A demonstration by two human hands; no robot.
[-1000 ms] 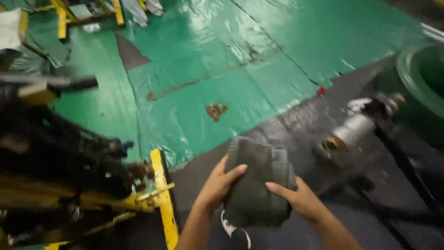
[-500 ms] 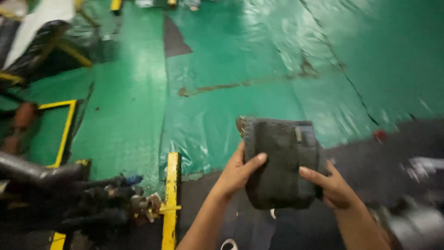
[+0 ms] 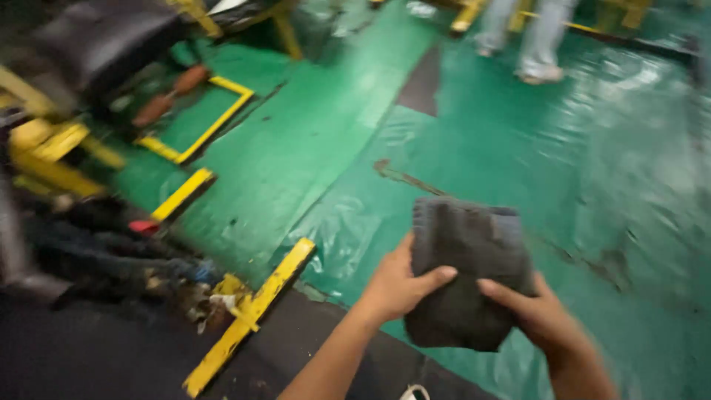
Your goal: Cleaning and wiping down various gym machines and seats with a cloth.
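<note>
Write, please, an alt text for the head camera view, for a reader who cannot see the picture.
Two bare hands, the left hand and the right hand, hold a folded dark grey cloth above a shiny green floor. Yellow metal frames and dark machine parts lie at the left; another person's legs stand at the top.

No packages, labels, signs or screens are showing anywhere in the frame — upper left to lower right. Nothing of that kind is appearing — blurred or sharp.
</note>
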